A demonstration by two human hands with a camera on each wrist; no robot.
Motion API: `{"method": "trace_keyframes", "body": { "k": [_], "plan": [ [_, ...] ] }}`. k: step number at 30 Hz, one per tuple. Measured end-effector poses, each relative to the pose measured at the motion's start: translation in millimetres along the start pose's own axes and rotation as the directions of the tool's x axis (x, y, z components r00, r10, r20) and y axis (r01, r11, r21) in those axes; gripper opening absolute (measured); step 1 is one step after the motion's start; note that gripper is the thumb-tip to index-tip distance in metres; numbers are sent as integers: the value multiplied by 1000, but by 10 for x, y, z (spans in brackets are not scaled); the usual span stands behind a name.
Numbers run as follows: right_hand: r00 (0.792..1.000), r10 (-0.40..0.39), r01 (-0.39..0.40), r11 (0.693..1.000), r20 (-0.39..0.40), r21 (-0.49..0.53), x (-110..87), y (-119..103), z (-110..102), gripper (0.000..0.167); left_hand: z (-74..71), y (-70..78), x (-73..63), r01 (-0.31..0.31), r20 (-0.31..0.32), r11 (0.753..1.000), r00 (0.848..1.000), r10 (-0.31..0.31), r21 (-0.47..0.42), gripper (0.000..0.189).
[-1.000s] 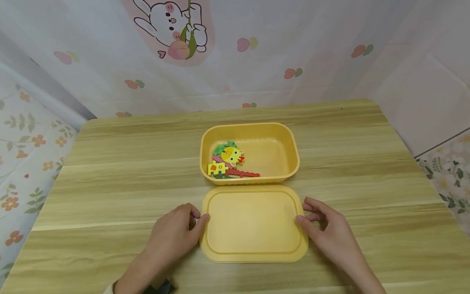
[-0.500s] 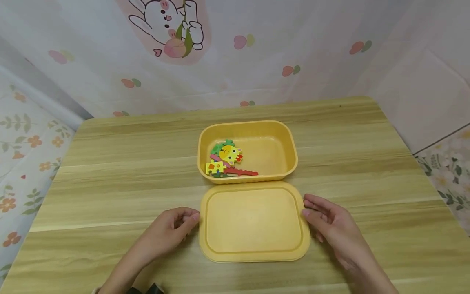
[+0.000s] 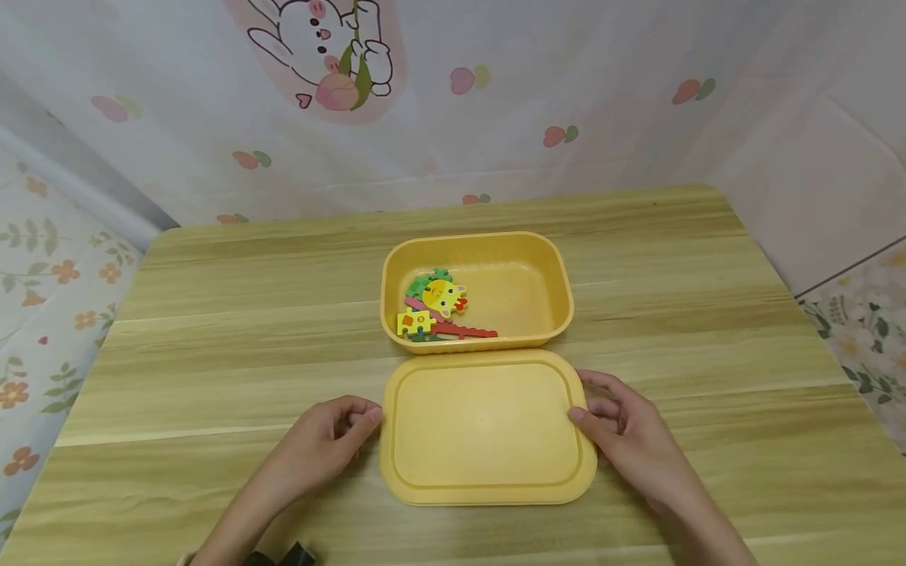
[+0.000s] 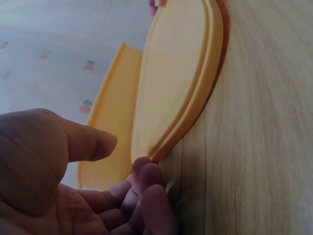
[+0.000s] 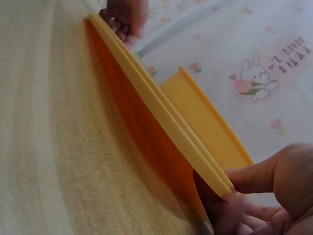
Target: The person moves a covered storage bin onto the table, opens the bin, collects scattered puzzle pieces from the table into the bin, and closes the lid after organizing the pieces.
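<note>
A yellow rectangular lid [image 3: 488, 428] lies before me, in front of a matching yellow box [image 3: 524, 295]. My right hand [image 3: 630, 440] pinches the lid's right edge, thumb on top and fingers beneath; the right wrist view shows a shaded gap under the lid [image 5: 161, 122]. At the opposite edge is my left hand [image 3: 322, 444]. Its fingertips [image 4: 146, 174] touch the lid's rim in the left wrist view, while the thumb stands apart from it. Inside the box, at its left, are several puzzle pieces, among them a yellow animal head [image 3: 442, 297] and a yellow jigsaw piece [image 3: 415, 321].
The wood-grain table [image 3: 233, 330] extends to both sides of the box and lid. A white curtain [image 3: 602, 71] with a rabbit print hangs behind its back edge. Something small and black [image 3: 297, 554] shows by my left forearm.
My left thumb has come off the top of the lid and that hand has drawn slightly left. The right thumb moved out to the lid's edge, then back over the rim. The box's pieces look unchanged.
</note>
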State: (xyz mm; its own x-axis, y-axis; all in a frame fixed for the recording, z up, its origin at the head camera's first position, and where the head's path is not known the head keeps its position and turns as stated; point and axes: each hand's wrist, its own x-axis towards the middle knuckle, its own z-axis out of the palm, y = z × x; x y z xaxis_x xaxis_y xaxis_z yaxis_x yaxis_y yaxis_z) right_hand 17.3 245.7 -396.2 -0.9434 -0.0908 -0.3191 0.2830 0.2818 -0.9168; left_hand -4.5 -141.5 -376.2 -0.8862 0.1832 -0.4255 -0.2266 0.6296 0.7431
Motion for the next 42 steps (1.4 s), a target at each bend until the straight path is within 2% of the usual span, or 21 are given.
{"method": "trace_keyframes", "body": {
  "k": [5,10,16,20,25,28,34,42],
  "plan": [
    [1000,-5,4,999,17,39,1,21,-23,58,4,-11,6,-21,-25,999,999,22,30,28],
    [1000,-14,14,999,11,49,10,27,1,58,17,-14,20,-52,-37,998,998,51,-19,28],
    [999,-34,34,996,-6,81,21,29,20,59,37,-32,42,-47,-35,995,998,44,-91,30],
    [1000,-29,29,993,-2,112,19,23,19,60,35,-59,59,-45,7,979,999,47,-201,37],
    [1000,-7,8,994,-10,111,6,-10,23,59,-17,-120,42,-48,82,943,993,79,-328,48],
    [999,-19,22,995,-31,98,1,-46,35,58,-61,-145,22,-41,113,923,989,91,-383,52],
    [997,-62,65,996,-54,56,-8,-144,33,57,-145,-127,-27,-44,164,905,979,124,-423,56],
    [992,-124,124,992,7,-35,-39,-229,6,58,-254,-69,-122,-40,205,896,968,144,-442,57]
  ]
}}
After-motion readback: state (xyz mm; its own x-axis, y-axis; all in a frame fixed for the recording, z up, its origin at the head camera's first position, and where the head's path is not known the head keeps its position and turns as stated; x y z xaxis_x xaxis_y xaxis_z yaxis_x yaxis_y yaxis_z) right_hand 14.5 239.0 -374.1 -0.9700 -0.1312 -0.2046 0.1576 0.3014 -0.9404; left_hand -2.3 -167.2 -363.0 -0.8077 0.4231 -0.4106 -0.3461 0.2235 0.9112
